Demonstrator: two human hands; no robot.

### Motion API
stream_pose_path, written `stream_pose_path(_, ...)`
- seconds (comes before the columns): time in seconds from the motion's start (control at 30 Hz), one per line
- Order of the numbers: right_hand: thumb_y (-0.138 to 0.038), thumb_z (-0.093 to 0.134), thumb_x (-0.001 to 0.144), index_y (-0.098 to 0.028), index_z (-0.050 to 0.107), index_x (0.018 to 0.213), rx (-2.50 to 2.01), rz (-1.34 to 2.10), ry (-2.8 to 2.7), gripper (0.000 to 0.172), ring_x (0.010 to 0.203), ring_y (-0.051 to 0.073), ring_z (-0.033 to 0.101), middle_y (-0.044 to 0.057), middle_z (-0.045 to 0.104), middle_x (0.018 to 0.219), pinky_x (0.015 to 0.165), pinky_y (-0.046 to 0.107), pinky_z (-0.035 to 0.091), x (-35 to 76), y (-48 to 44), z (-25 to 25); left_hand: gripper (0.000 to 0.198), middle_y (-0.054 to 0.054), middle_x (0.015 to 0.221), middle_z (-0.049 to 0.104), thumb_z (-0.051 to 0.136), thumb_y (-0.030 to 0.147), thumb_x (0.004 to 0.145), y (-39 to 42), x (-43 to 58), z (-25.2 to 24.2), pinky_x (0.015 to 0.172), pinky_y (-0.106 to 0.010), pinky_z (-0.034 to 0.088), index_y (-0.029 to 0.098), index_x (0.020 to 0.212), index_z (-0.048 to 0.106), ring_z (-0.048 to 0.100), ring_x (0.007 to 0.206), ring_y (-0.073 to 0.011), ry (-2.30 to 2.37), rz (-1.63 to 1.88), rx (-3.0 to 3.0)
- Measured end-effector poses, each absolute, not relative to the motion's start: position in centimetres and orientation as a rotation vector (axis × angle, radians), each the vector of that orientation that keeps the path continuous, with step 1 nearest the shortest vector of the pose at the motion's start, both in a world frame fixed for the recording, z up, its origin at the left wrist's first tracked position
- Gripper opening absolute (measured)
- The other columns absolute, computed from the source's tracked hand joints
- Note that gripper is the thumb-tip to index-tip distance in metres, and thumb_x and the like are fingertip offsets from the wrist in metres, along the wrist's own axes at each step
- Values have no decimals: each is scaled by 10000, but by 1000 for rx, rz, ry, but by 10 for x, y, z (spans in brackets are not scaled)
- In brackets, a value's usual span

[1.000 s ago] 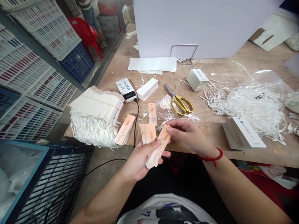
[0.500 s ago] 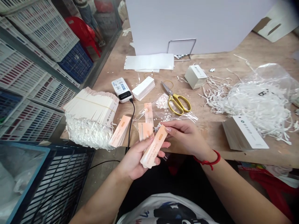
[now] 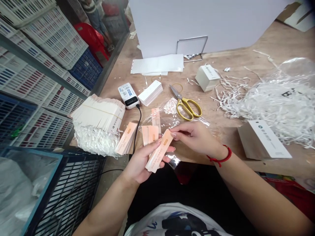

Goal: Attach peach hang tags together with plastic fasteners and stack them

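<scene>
My left hand [image 3: 141,159] is wrapped round a small bundle of peach-orange paper tags [image 3: 159,152], thumb on top and fingers beneath. At the bundle's upper end, my right hand [image 3: 197,136] pinches the tip of the tags between thumb and forefinger; whether it grips one tag or more I cannot tell. Just beyond lie more loose peach tags [image 3: 150,132] at the table's front edge and a single one [image 3: 155,116] on clear plastic film. Yellow-handled scissors [image 3: 188,108] rest beside a heap of tiny white bits [image 3: 170,106].
To the left sit a banded bundle of white tags with strings [image 3: 98,113], a peach tag stack [image 3: 126,137] and a cabled white device [image 3: 128,95]. White strings [image 3: 278,101] in plastic and white tag stacks [image 3: 264,139] occupy the right. Crates [image 3: 66,183] stand left of the wooden table.
The view has shifted slightly. The tag bundle and both hands stay together, with the right fingers still at its upper end. The bundle's lower end looks more evenly lined up.
</scene>
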State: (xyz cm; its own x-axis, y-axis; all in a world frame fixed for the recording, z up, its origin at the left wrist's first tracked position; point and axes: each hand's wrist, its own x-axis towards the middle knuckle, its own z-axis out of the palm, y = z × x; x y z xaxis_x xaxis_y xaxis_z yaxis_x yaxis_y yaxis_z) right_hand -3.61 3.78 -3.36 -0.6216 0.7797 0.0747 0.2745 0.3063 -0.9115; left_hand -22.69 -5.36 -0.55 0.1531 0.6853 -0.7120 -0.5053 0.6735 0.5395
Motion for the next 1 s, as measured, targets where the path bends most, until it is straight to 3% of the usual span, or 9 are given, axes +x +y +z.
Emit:
stream_pose_path(0.23, -291, 625, 922, -210, 797, 947, -906, 1372, -2064, 192, 653, 136, 648, -6, 735, 728, 627, 259, 480, -33, 43, -41, 327, -187, 957, 775, 604, 308, 956, -51, -225, -7, 433, -155, 491, 79, 1181, 670, 661, 527, -112, 1182, 857, 258)
stream_pose_path(0.77, -255, 656, 904, -188, 799, 891, -821, 1225, -2111, 158, 607, 121, 643, 18, 778, 776, 568, 239, 446, -29, 42, -44, 502, -204, 1028, 765, 620, 305, 942, -52, -223, -2, 453, -168, 469, 141, 1405, 517, 664, 547, -127, 1147, 853, 428)
stream_pose_path(0.9, -277, 650, 926, -201, 797, 910, -806, 1249, -2057, 166, 598, 117, 649, -1, 763, 725, 570, 237, 479, -30, 39, -46, 530, -196, 986, 767, 668, 315, 910, -52, -221, -2, 451, -177, 455, 136, 1389, 528, 644, 528, -127, 1133, 878, 438)
stream_pose_path(1.0, -301, 680, 919, -219, 787, 986, -838, 1152, -1880, 150, 721, 142, 717, 12, 793, 861, 653, 253, 555, -31, 35, -47, 545, -173, 934, 768, 695, 328, 893, -51, -218, -2, 463, -177, 448, 147, 1379, 528, 626, 526, -120, 1110, 971, 402)
